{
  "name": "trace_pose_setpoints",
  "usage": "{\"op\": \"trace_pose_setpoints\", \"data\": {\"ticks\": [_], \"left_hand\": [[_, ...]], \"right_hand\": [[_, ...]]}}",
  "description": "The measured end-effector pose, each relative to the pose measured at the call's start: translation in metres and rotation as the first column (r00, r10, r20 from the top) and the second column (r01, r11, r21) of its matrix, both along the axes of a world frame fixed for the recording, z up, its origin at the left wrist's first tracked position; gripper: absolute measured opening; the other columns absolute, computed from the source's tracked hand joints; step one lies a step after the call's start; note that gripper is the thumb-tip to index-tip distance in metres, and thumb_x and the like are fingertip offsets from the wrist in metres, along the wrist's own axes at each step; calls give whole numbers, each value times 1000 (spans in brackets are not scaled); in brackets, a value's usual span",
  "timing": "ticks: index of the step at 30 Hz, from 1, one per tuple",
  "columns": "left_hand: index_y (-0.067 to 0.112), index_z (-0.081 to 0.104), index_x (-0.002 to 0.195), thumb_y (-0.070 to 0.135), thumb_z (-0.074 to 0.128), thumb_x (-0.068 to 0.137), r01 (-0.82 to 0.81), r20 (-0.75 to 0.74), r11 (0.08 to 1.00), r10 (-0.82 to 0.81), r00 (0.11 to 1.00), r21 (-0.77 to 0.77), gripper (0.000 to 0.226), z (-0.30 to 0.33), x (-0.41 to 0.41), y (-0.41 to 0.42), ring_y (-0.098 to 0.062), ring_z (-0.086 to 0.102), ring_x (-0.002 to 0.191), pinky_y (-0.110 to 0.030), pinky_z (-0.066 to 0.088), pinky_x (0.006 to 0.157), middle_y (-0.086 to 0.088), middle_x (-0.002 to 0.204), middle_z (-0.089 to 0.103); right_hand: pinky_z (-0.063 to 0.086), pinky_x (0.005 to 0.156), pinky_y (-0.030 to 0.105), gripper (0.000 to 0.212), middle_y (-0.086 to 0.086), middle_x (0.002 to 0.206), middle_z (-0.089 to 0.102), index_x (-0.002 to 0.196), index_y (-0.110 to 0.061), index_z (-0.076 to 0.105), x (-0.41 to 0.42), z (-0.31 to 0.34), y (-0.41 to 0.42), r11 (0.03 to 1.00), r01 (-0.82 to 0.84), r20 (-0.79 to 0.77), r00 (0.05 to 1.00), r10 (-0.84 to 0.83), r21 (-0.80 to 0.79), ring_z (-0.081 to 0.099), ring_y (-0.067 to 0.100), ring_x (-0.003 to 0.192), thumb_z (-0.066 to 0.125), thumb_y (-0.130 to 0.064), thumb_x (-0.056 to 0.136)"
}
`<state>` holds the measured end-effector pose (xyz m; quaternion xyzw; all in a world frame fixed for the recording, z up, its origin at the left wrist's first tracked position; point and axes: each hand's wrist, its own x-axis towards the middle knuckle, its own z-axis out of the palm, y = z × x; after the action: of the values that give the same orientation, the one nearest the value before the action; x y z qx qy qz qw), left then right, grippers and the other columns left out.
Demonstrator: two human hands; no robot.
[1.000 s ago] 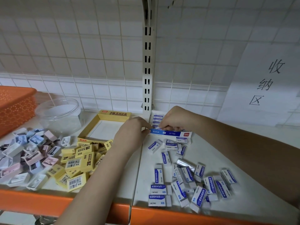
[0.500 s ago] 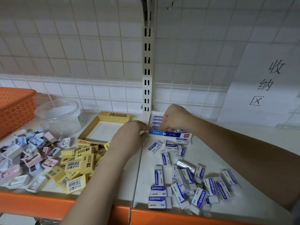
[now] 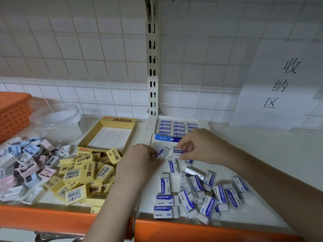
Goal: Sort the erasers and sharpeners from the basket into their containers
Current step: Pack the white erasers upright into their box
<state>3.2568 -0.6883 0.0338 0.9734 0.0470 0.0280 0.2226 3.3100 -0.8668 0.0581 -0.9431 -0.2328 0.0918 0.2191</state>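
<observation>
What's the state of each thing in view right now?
left hand: pinching a white eraser
right hand: pinching another white eraser
white eraser box: open, partly filled in rows
yellow eraser box: open, empty
clear jar: lidless, empty
orange basket: interior hidden

Left hand [image 3: 139, 161], right hand [image 3: 197, 145] — fingers curled (pinching), forearms converging.
</observation>
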Motion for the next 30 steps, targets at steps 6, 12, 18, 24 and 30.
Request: {"op": "trace_pose_setpoints", "data": {"ticks": [6, 12, 18, 24, 30], "left_hand": [[32, 66, 113, 28, 55, 88, -16, 46, 1000, 17, 999, -22, 28, 1, -5, 2, -11, 59, 93, -23, 48, 75, 7, 107, 66], [30, 65, 115, 25, 59, 89, -22, 164, 998, 30, 986, -52, 28, 8, -14, 15, -11, 58, 100, -20, 44, 79, 8, 112, 64], [33, 66, 111, 28, 62, 87, 2, 225, 996, 17, 974, -84, 25, 14, -25, 19, -3, 52, 89, -17, 38, 74, 11, 106, 63], [30, 68, 107, 28, 64, 86, -30, 241, 985, 70, 968, -168, 21, 24, -37, 24, -12, 61, 76, -29, 52, 68, 10, 89, 61], [31, 69, 105, 29, 65, 85, -47, 285, 991, 80, 955, -121, 21, 29, -40, 31, -9, 55, 82, -22, 41, 69, 10, 93, 65]], "right_hand": [[39, 60, 5, 37, -21, 75, 54, 116, -19, 67, -3, 0, -2, 1000, -6, 10, 1000, 6, 8, 53, -6, 67, 74, -25, 80], [57, 74, 36, 35, -2, 82, 70, 121, -25, 60, 2, 22, -8, 967, 110, -30, 994, -106, 230, 69, 20, 74, 61, -18, 87], [50, 59, 23, 11, 11, 73, 68, 84, -9, 66, 24, 31, -2, 758, 373, -291, 924, -249, 536, 59, 15, 62, 69, -20, 84], [58, 67, 22, 6, 10, 76, 67, 85, -6, 67, 37, 19, 12, 667, 456, -393, 883, -257, 589, 65, 13, 64, 69, -11, 84], [54, 63, 24, 4, 11, 84, 71, 89, -9, 68, 40, 18, 20, 748, 437, -395, 884, -251, 501, 69, 14, 71, 64, -9, 88]]}}
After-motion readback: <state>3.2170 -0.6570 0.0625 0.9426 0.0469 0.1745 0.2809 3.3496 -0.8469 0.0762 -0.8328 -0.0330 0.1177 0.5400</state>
